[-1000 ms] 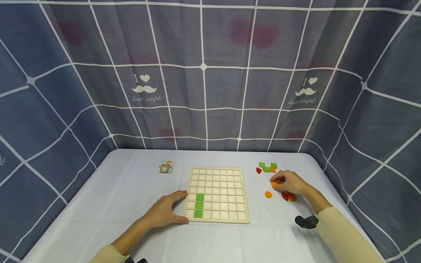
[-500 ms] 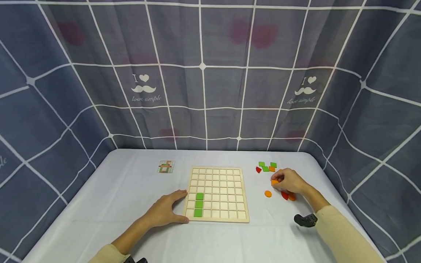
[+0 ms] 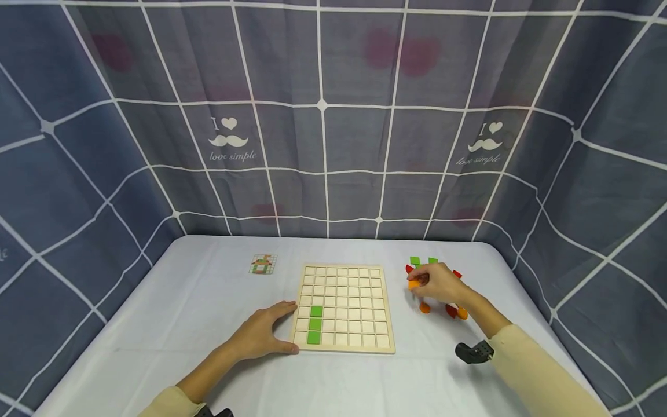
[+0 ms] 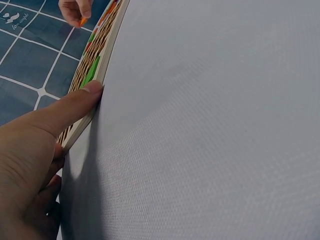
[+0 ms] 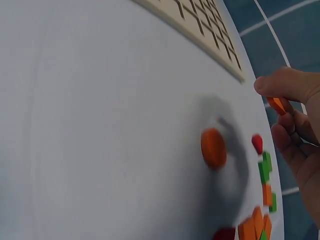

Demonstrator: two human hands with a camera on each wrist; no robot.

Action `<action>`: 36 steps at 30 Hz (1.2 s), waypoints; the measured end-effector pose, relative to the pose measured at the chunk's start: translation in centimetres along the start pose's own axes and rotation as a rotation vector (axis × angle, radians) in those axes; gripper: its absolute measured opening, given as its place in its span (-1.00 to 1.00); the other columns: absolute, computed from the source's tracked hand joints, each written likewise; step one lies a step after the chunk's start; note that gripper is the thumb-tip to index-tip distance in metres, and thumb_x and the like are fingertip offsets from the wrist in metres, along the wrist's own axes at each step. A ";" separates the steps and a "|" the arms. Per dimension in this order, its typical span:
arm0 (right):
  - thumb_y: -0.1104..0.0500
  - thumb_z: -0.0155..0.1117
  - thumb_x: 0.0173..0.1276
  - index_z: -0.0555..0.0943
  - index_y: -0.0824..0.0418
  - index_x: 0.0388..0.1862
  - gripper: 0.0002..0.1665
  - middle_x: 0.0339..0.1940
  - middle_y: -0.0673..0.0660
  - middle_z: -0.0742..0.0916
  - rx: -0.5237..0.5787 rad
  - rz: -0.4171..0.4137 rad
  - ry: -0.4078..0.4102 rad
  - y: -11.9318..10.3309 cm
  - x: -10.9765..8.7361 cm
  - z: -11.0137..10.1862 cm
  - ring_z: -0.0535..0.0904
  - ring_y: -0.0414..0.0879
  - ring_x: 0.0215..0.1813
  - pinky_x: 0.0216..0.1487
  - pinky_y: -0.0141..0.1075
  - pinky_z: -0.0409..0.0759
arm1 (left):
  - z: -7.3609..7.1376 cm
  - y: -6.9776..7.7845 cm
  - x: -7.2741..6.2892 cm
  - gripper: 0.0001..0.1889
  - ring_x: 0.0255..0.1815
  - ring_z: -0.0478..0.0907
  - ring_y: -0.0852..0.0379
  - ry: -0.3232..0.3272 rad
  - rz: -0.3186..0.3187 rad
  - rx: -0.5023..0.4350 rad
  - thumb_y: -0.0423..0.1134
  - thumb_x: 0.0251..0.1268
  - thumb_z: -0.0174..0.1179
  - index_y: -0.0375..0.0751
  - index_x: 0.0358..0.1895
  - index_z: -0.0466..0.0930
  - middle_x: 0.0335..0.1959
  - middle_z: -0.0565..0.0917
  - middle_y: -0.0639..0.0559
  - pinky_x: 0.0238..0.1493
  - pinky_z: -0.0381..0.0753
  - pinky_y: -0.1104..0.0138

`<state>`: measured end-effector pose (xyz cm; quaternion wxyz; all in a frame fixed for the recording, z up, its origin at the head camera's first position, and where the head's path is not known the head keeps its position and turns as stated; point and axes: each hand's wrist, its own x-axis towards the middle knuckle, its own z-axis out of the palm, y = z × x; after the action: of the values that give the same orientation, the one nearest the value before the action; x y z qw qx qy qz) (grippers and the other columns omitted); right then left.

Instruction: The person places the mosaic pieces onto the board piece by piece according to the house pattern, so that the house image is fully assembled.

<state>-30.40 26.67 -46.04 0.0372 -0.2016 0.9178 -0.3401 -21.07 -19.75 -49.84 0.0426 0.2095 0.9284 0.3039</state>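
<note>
My right hand (image 3: 443, 284) pinches an orange square tile (image 3: 413, 284) between thumb and fingers, above the loose pieces. In the right wrist view the orange tile's edge (image 5: 276, 104) shows between thumb and finger, raised over the table. My left hand (image 3: 257, 336) rests spread along the left side of a wooden grid board (image 3: 344, 350), thumb at its near left corner. The left wrist view shows the thumb (image 4: 75, 107) against the board's rim. Three green square tiles (image 3: 315, 324) sit in a column in the board's second column from the left.
An orange round piece (image 3: 424, 308), a red piece (image 3: 450, 311) and another orange piece (image 3: 462, 313) lie nearer me. Green tiles (image 3: 414, 260) and red pieces (image 3: 409, 268) lie behind my right hand, partly hidden. A small pattern card (image 3: 263, 264) lies behind the board's left.
My right hand has moved left with the orange square tile, away from the pieces beneath it. A red piece behind the hand has come into view. My left hand has stayed at the board.
</note>
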 end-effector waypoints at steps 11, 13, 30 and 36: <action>0.25 0.56 0.17 0.78 0.27 -0.13 -0.73 -0.28 -0.12 0.74 0.027 -0.187 -0.065 -4.9 1.2 3.5 0.60 -0.17 -0.25 -0.13 -0.31 0.66 | -0.2 0.2 -0.2 0.10 0.52 0.31 -0.21 0.001 -0.012 -0.003 0.32 -0.19 0.60 -0.20 0.47 0.46 0.48 0.46 -0.06 0.44 0.31 -0.16; 0.25 0.56 0.18 0.78 0.28 -0.13 -0.73 -0.27 -0.12 0.74 0.040 -0.201 -0.081 -5.6 1.3 4.0 0.61 -0.18 -0.24 -0.11 -0.31 0.66 | -0.2 0.2 -0.2 0.10 0.52 0.31 -0.21 0.000 -0.014 -0.005 0.32 -0.18 0.61 -0.21 0.47 0.46 0.48 0.46 -0.06 0.44 0.31 -0.16; 0.27 0.55 0.23 0.80 0.26 -0.14 -0.78 -0.23 -0.14 0.75 0.076 -0.348 -0.168 -9.1 1.2 8.2 0.64 -0.25 -0.23 -0.14 -0.36 0.69 | 0.0 0.1 0.0 0.10 0.52 0.31 -0.19 -0.002 -0.011 -0.007 0.32 -0.18 0.60 -0.21 0.47 0.46 0.48 0.46 -0.06 0.45 0.31 -0.15; 0.28 0.56 0.27 0.79 0.27 -0.11 -0.78 -0.21 -0.13 0.75 0.113 -0.378 -0.236 -10.8 1.1 10.1 0.65 -0.28 -0.20 -0.11 -0.40 0.70 | -0.2 0.3 0.1 0.10 0.52 0.31 -0.19 -0.006 -0.015 -0.014 0.31 -0.18 0.61 -0.21 0.47 0.46 0.48 0.46 -0.06 0.45 0.31 -0.15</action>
<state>-25.61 12.70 -46.80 0.0910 -0.4061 0.8324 -0.3659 -21.05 -19.61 -49.54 0.0490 0.2033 0.9276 0.3096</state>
